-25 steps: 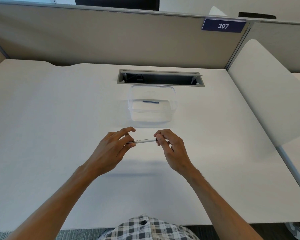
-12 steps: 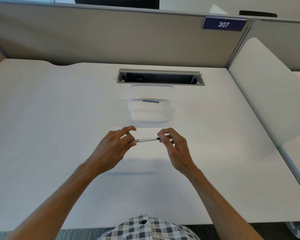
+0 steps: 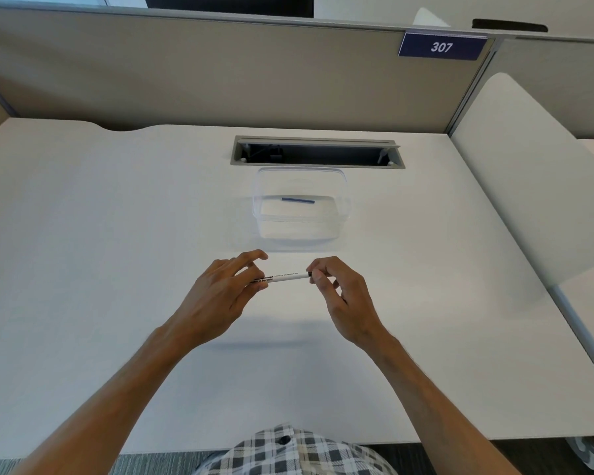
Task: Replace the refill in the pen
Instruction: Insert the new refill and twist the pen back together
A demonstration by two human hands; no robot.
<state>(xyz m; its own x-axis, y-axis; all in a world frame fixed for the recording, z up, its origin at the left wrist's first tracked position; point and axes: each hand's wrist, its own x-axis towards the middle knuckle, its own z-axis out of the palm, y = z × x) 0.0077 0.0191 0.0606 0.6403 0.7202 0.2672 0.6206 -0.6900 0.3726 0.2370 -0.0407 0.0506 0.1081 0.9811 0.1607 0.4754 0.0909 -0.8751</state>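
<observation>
A slim white pen (image 3: 285, 277) with black print lies level above the desk, held at both ends. My left hand (image 3: 216, 296) pinches its left end between thumb and fingers. My right hand (image 3: 340, 296) grips the dark right end with thumb and forefinger. Behind the hands stands a clear plastic box (image 3: 343, 214), and a short dark blue refill (image 3: 298, 200) lies on its floor.
The white desk (image 3: 83, 234) has an open cable slot (image 3: 318, 152) behind the box. Beige partitions close off the back and right, with a blue sign reading 307 (image 3: 441, 47). A white side panel (image 3: 535, 173) rises on the right.
My right hand has shifted its fingers on the pen's dark end, turning slightly. The pen stays level between both hands and the left hand holds still.
</observation>
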